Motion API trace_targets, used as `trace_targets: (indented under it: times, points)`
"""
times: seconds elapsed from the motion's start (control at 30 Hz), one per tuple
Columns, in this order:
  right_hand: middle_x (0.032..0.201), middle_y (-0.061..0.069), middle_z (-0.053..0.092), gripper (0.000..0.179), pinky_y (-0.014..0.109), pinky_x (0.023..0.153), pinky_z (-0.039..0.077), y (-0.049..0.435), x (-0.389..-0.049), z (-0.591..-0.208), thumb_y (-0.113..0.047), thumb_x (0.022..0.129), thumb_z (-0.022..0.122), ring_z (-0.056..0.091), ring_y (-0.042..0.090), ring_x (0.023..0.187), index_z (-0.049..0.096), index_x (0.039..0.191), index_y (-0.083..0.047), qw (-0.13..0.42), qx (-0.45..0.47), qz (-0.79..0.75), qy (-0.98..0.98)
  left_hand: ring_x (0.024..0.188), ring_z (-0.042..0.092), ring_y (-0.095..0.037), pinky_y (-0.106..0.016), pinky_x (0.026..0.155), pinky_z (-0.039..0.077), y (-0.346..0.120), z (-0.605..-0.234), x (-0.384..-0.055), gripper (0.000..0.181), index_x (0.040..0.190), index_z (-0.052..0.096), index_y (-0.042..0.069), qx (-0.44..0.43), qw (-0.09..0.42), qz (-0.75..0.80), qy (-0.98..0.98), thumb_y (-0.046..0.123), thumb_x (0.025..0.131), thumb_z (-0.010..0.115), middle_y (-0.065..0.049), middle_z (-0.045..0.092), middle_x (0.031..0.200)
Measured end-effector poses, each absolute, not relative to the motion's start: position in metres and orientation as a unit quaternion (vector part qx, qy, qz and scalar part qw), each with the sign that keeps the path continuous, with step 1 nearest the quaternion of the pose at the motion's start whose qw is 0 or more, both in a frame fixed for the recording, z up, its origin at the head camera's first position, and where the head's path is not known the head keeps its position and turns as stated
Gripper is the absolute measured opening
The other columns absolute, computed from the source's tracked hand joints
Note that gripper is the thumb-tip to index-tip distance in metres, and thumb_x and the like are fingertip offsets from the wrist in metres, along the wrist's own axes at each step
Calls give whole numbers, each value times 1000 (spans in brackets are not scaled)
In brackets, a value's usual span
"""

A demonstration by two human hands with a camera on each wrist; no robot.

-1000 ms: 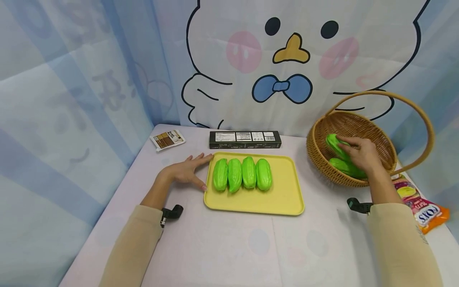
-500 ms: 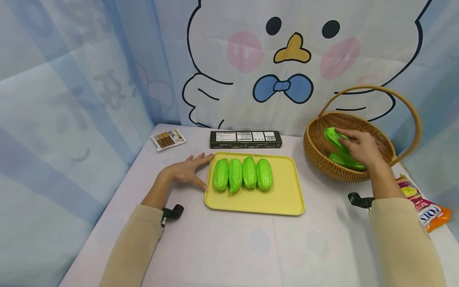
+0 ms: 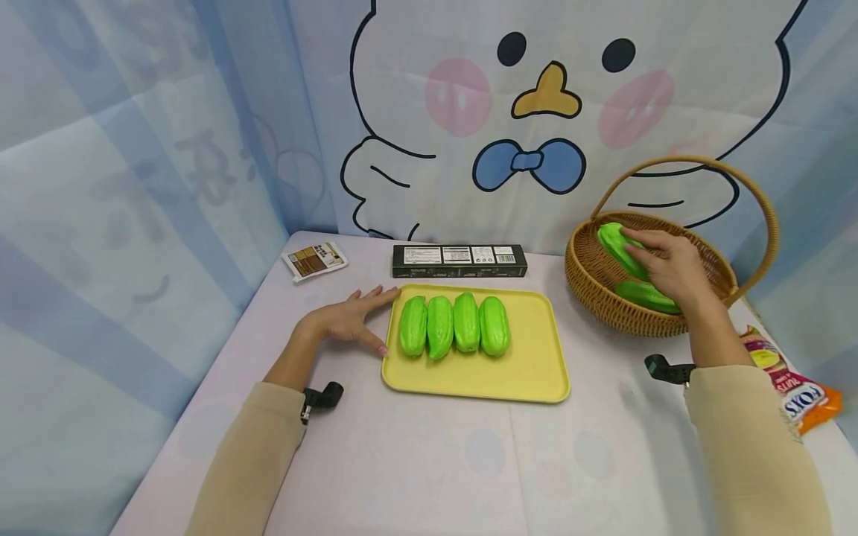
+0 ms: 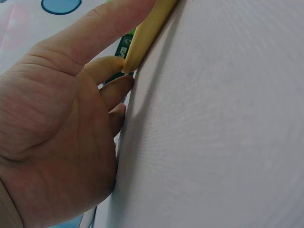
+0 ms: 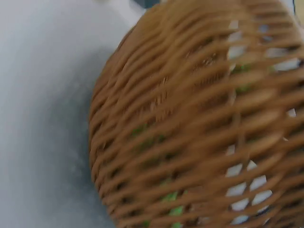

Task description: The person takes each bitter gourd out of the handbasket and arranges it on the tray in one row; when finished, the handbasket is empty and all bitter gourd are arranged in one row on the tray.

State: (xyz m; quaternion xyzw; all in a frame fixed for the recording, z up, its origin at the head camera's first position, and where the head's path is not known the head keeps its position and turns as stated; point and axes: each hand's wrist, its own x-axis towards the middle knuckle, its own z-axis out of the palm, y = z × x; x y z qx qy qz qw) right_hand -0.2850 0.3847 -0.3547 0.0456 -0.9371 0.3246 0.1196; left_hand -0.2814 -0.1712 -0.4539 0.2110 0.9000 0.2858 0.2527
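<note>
Inside the wicker basket point(image 3: 599, 305) at the right, my right hand point(image 3: 673, 268) pinches a green, ridged, gourd-like vegetable point(image 3: 622, 251) between thumb and fingers. Another green vegetable point(image 3: 646, 296) lies beneath it in the basket. My left hand point(image 3: 348, 320) touches the left edge of the yellow tray point(image 3: 529, 350), thumb and fingers spread. Several similar green vegetables point(image 3: 439, 327) lie side by side on the tray's left half. In the left wrist view the thumb point(image 4: 109, 28) reaches to the tray's rim point(image 4: 147, 35). Woven basket wall point(image 5: 190, 118) fills most of the right wrist view, blurred, hiding the right hand.
Behind the tray lies a long black box point(image 3: 459, 260). A small brown-and-white packet point(image 3: 314, 261) is at the back left. To the right, a red-and-orange snack bag point(image 3: 794, 387) lies by the basket. The basket's tall handle point(image 3: 764, 201) arches beside the right arm.
My right hand has lifted the green vegetable slightly, up and to the left within the basket. The basket and its handle have tilted leftward. My left hand has stayed put.
</note>
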Motion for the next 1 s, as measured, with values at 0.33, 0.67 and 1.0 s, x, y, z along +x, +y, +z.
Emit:
trace_targets:
  times: [0.33,0.67,1.0]
  points:
    - [140,2,66,39,11,88,45,332,-272,-341,-37,102,67,56,-1,121,68,140,-27,201,75,376,-902,160,-14,-45,-69,126,-9,-171,-454,-281,130,167,11,40,205,253,285,901,57,67,93,-7,-6,177]
    - [129,13,69,35,7,66,43,288,-255,-354,-4,97,71,56,-4,89,72,132,-8,252,156,450,-843,160,-14,-43,-66,127,-9,-170,-454,-280,130,168,12,39,209,252,282,902,57,67,93,-8,-4,177]
    - [131,21,67,34,4,80,51,260,-238,-373,-4,98,70,61,-6,104,72,132,-5,221,164,475,-836,160,-14,-44,-66,128,-9,-170,-453,-280,130,168,11,39,206,253,286,901,55,68,93,-8,-4,177]
